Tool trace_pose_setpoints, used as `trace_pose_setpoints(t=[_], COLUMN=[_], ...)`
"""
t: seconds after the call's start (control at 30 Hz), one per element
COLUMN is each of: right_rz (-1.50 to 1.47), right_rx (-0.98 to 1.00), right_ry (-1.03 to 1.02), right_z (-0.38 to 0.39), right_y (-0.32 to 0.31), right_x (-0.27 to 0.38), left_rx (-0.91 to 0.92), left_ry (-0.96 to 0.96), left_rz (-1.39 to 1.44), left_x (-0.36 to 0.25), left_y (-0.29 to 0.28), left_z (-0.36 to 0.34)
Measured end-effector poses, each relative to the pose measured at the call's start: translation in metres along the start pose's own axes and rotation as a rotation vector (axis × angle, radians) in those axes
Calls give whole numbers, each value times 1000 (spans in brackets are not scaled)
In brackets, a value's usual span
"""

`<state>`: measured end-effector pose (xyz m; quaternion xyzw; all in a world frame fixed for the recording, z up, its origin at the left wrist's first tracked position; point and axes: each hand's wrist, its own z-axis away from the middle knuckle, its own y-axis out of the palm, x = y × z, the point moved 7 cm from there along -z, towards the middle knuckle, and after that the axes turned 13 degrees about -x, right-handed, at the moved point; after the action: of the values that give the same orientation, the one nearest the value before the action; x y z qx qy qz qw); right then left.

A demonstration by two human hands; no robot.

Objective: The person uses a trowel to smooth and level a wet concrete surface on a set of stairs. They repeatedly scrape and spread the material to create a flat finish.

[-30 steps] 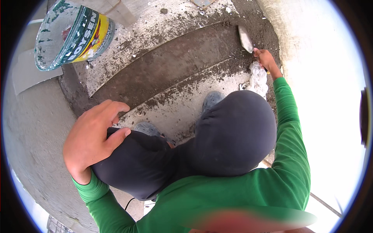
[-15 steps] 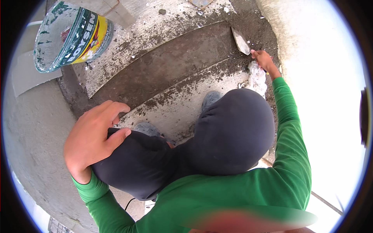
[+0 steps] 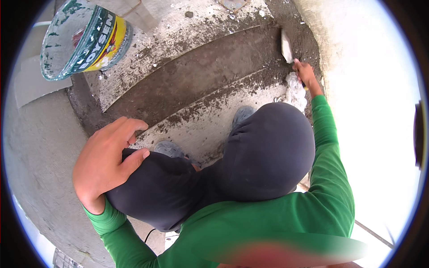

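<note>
I grip a trowel (image 3: 286, 48) in my right hand (image 3: 305, 75); its metal blade lies on dark wet mortar (image 3: 201, 67) at the right end of the step strip. A crumpled white plastic bag or sheet (image 3: 293, 96) lies just below that hand. My left hand (image 3: 109, 158) rests on my left knee (image 3: 152, 187), fingers bent loosely and apart, holding nothing. My feet (image 3: 170, 149) are in grey footwear on the pale, mortar-spattered step (image 3: 210, 123).
A teal bucket (image 3: 96, 44) with a yellow label, paint-stained, stands at the upper left beside a grey board (image 3: 35, 85). A pale bright wall (image 3: 366, 111) runs along my right. A grey concrete surface (image 3: 35, 156) is on my left. A thin black cable (image 3: 149, 234) shows behind me.
My right hand has shifted slightly right and down since half a second ago, and the trowel blade has swung right and turned more upright. My left hand stays on the knee.
</note>
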<state>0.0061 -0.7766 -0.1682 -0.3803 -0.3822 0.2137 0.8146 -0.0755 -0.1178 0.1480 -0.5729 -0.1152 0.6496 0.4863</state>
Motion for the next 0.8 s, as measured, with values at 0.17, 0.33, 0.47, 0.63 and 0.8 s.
trace_pose_setpoints(t=[0.17,0.33,0.47,0.63,0.8], right_rz=[245,462,445,432,408], right_rx=[-18,-119,-115,-14,-71], right_ry=[-141,-355,-122,-260,-216], right_z=[52,-4,-16,44,-9], right_y=[33,15,-13,27,1], right_x=[31,31,1,49,45], left_rx=[22,5,28,10,11], left_ry=[-8,49,7,30,24], left_rz=[7,-26,-22,-10,-64], left_x=[0,-2,-3,-5,-3], left_y=[4,6,5,5,7], left_z=[-2,-12,-4,-6,-12])
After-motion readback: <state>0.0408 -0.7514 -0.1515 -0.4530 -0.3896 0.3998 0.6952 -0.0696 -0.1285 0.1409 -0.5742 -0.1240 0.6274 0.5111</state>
